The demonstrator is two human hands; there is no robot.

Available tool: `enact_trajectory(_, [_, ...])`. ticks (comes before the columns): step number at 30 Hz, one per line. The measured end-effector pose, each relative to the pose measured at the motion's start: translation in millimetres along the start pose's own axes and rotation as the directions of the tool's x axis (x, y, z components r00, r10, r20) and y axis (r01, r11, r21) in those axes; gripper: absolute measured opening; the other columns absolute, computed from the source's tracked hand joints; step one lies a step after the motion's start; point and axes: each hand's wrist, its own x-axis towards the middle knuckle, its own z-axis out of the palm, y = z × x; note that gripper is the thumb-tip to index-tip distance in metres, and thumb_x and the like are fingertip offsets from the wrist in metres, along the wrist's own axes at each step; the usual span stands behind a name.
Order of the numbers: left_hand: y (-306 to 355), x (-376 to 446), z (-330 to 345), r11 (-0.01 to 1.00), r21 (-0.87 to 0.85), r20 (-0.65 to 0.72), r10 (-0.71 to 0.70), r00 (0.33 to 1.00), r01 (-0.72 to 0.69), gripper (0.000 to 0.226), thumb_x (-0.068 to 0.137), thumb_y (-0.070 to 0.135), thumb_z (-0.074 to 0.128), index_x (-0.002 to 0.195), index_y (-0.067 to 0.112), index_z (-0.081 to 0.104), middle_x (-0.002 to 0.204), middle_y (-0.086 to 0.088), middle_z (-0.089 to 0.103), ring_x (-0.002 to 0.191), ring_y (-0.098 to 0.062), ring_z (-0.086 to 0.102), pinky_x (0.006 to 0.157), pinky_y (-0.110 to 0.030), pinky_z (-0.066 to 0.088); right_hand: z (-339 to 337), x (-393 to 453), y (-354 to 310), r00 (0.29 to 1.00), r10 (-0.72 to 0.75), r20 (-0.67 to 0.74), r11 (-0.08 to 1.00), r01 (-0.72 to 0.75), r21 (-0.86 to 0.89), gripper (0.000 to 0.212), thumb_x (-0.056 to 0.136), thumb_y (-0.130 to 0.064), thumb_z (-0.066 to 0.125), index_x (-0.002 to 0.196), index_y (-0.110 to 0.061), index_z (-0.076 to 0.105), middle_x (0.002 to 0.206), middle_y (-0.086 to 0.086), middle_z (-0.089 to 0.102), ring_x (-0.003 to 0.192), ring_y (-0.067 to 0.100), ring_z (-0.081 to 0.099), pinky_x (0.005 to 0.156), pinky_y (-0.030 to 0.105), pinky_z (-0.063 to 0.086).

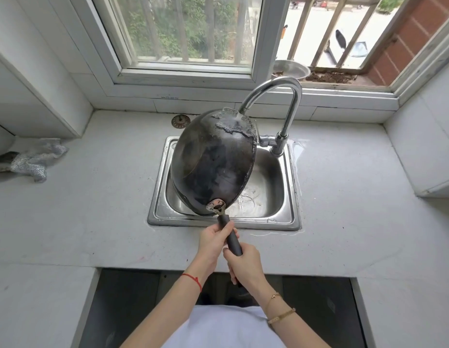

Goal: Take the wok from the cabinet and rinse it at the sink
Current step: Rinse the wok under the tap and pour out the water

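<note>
The wok (213,162) is held upside down and tilted over the sink (281,217), its dark rounded underside facing up toward the camera. Its far edge sits right under the spout of the curved metal faucet (286,106), and water spreads in a pale wet patch across the top part of the underside. The wok's dark handle (231,236) points back toward the person, joined to the bowl by a metal bracket. The left hand (213,239) is wrapped around the upper part of the handle, near the bracket, and the right hand (246,262) is closed around the lower end, just below the left. A red string circles the left wrist, and gold bracelets sit on the right wrist. The steel sink is set into a pale counter (93,209). A round drain strainer (180,121) lies on the counter behind the sink, and a crumpled grey cloth (32,159) lies well to the left. A window (188,33) with bars stands behind the faucet.
</note>
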Motion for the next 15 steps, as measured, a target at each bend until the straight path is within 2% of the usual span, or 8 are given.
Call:
enact_trajectory(10, [4,10,5,0.999,0.042,0.005,0.014,1.000,-0.014,0.015,0.088,0.018,0.071,0.091,0.003,0.070,0.076,-0.005,0.072,0.080,-0.020,0.070,0.086,-0.034,0.057,-4,5,-3,1.000,-0.015,-0.026,0.999,0.016,0.047,0.021,0.091,-0.014,0.060,0.073,-0.005,0.057,0.049,0.008,0.054,0.033,0.021,0.048,0.038,0.027,0.043])
enact_trajectory(15, [4,12,7,0.996,0.092,0.012,0.020,1.000,-0.021,0.018,0.088,0.019,0.071,0.093,0.002,0.070,0.078,-0.004,0.073,0.080,-0.018,0.071,0.082,-0.031,0.058,-6,5,-5,1.000,-0.001,-0.019,0.997,0.002,0.071,0.023,0.092,-0.012,0.059,0.070,-0.006,0.055,0.047,0.006,0.053,0.032,0.019,0.047,0.036,0.026,0.041])
